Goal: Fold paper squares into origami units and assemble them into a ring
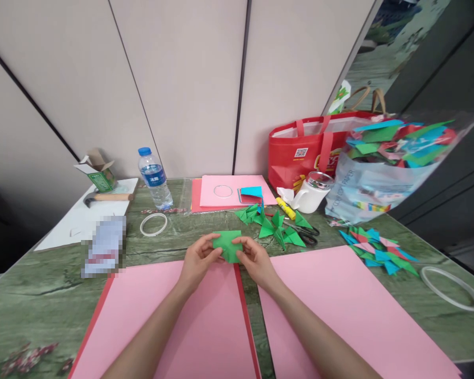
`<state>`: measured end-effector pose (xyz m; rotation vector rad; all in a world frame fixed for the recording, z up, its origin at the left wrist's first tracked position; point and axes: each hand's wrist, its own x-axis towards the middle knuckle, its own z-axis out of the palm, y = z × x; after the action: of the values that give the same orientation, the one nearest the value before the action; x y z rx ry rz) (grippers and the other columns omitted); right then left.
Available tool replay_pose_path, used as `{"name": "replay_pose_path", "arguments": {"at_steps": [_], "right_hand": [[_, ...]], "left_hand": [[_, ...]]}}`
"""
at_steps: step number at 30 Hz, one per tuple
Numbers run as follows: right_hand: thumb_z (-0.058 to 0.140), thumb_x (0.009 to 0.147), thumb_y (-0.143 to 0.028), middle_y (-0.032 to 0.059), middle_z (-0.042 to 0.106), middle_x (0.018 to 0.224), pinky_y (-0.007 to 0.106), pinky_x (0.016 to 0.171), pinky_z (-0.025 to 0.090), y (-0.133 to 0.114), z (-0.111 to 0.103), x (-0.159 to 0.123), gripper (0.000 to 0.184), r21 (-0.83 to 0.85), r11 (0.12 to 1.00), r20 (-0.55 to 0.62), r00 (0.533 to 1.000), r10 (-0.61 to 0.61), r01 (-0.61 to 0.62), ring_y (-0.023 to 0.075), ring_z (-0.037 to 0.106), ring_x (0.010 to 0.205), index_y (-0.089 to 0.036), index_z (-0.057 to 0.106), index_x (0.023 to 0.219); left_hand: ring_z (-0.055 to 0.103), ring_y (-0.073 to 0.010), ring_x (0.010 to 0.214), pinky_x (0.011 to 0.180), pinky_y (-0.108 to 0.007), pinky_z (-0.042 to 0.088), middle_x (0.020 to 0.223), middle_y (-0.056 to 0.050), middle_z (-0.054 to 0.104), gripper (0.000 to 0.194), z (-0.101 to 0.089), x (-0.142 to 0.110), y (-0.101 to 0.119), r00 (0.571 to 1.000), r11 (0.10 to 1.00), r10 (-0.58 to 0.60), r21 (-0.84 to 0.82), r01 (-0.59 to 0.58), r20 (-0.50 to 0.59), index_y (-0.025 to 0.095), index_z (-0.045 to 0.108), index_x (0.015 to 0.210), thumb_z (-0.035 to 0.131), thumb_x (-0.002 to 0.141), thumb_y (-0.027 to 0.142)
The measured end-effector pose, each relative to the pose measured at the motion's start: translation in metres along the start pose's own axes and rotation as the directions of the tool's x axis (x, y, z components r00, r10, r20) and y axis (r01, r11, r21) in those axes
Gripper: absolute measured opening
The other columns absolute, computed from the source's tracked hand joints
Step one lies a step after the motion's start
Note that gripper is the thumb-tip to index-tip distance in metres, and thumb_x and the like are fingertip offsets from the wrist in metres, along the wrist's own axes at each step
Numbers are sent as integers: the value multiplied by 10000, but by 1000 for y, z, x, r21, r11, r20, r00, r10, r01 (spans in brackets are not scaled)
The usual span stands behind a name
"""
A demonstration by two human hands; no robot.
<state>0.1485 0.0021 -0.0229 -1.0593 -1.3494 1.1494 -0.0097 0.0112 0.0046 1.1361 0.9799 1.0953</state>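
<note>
Closely pinched fingers [213, 256], both hands [196, 260] [256, 259] gripping green paper [229, 245]

A small open box [102, 178] stands near the back left corner of the bench [23, 310]. Just in front of it, a hammer [109, 197] with a wooden handle lies on a white sheet [81, 217]. A water bottle [155, 181] with a blue cap stands near the back edge. A big red bag [288, 158] and, in front of it, a white mug [312, 196] stand toward the back right corner.
</note>
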Motion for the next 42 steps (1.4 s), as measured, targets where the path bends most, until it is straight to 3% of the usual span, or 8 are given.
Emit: {"name": "replay_pose_path", "arguments": {"at_steps": [7,9,13,18,23,30,36,42], "right_hand": [[692,596,-225,84,447,1185,315,706,511,0,3,-2,473,89,996,-2,1000,0,1,190,574,881,-242,529,1040],[733,548,-225,92,385,1261,337,776,494,2,3,-2,517,76,997,-11,1000,-15,16,217,548,974,-238,563,1036],[738,544,-235,91,482,1224,406,935,382,4,2,-1,524,44,998,-40,999,-36,38,248,461,1125,-224,591,1046],[680,618,-237,88,448,1287,399,875,430,3,-2,-1,438,-26,999,-15,1000,18,-19,255,431,1163,-230,604,1049],[644,654,-242,74,615,1073,374,808,469,-2,-2,-2,359,-126,991,-11,999,37,-38,232,551,1011,-219,625,1012],[641,654,-217,80,550,1177,364,838,448,-3,-2,-1,348,-104,995,-16,1000,-6,4,234,499,1083,-211,628,1002],[572,711,-223,40,654,920,322,734,472,-7,0,-2,281,-144,990,75,997,18,-7,195,594,839,-201,620,987],[566,706,-230,10,621,747,255,577,469,-5,1,-3,192,-124,991,81,995,58,-48,151,582,652,-173,620,881]], "left_hand": [[583,-136,593,571,-244,486,656,-10,637,254,1,1,-5,986,999,26,44,-19,-166,137,628,823,690,604,249],[594,-141,620,582,-239,483,673,-8,643,308,2,0,-7,988,999,28,33,-23,-153,146,610,882,694,599,233],[615,-171,729,646,-260,486,787,-34,667,399,4,-2,-9,997,1000,21,13,-20,-73,172,569,979,691,606,246],[618,-182,746,696,-290,477,802,-41,669,472,3,-3,-7,1000,1000,12,4,-12,-5,178,527,1057,680,620,265],[608,-156,678,654,-244,459,701,-3,659,508,4,-3,-5,996,995,65,81,-59,-61,189,514,1081,684,607,260],[598,-149,751,700,-257,472,794,-5,583,439,7,-2,-8,985,991,135,20,-134,-108,195,544,1007,685,591,215],[593,-131,727,672,-242,468,846,4,559,446,6,-2,-7,989,993,115,-27,-118,-89,212,535,1008,685,588,205],[569,-134,720,644,-236,458,791,-9,568,403,-1,3,-10,977,974,175,168,-154,-121,183,544,961,690,586,194]]}}
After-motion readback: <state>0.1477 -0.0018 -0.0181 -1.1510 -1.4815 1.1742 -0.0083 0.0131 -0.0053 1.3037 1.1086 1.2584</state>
